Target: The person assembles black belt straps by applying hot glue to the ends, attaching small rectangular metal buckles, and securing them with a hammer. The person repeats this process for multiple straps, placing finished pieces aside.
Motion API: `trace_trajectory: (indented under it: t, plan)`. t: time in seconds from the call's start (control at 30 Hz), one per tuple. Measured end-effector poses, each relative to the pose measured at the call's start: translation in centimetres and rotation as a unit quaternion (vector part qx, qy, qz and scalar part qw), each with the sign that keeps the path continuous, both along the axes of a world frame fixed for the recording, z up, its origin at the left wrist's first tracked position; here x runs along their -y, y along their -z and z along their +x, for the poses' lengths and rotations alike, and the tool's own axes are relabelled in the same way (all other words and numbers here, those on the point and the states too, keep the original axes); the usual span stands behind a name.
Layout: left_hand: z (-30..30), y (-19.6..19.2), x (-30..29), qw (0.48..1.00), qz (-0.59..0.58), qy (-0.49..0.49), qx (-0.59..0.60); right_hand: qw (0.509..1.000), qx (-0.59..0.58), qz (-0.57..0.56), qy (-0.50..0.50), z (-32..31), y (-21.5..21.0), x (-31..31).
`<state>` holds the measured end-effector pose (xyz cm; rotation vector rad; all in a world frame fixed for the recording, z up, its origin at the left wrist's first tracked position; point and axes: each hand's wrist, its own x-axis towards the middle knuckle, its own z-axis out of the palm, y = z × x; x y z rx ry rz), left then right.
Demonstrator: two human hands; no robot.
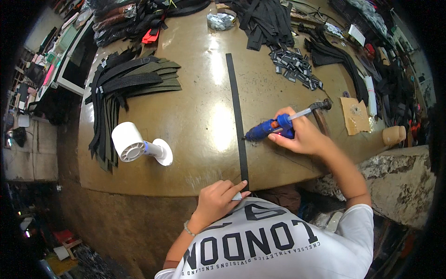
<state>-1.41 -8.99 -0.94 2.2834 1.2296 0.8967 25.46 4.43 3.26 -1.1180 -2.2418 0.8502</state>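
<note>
A long black webbing strap lies lengthwise across the table. My right hand grips a blue glue gun, with a pale glue stick standing out of its back. The gun's nozzle is at the strap, about midway along it; whether it touches cannot be told. At the strap's near end, by the table edge, my left hand rests with its index fingertip on the webbing. A small pale flat piece shows between its thumb and fingers, partly hidden.
A white handheld fan stands left of the strap, beside piled black and olive straps. Toward the back right lie small dark labels and more black straps. A hammer and brown cardboard lie to the right.
</note>
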Motion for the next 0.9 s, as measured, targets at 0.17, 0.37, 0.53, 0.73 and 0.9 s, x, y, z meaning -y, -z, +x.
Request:
trace_trajectory:
  t: [0.17,0.37,0.53,0.73,0.9]
  plan:
    - [0.1,0.2,0.1,1.000,0.009,0.003,-0.017,0.998,0.057,-0.012,0.017,0.1,-0.6,-2.4]
    - [0.4,-0.1,0.1,0.999,0.018,-0.010,-0.025,0.917,0.177,0.332,-0.131,-0.2,-1.8,-1.2]
    - [0.6,-0.2,0.1,1.000,0.006,-0.014,-0.008,0.873,0.013,0.243,0.422,8.8,0.3,3.0]
    - [0.5,-0.1,-0.1,1.000,0.006,0.001,-0.014,0.688,0.259,-0.008,0.678,15.9,-0.3,8.7]
    - [0.6,-0.4,-0.1,0.999,-0.013,-0.003,-0.037,0.819,0.192,-0.003,0.541,11.2,-5.1,9.2]
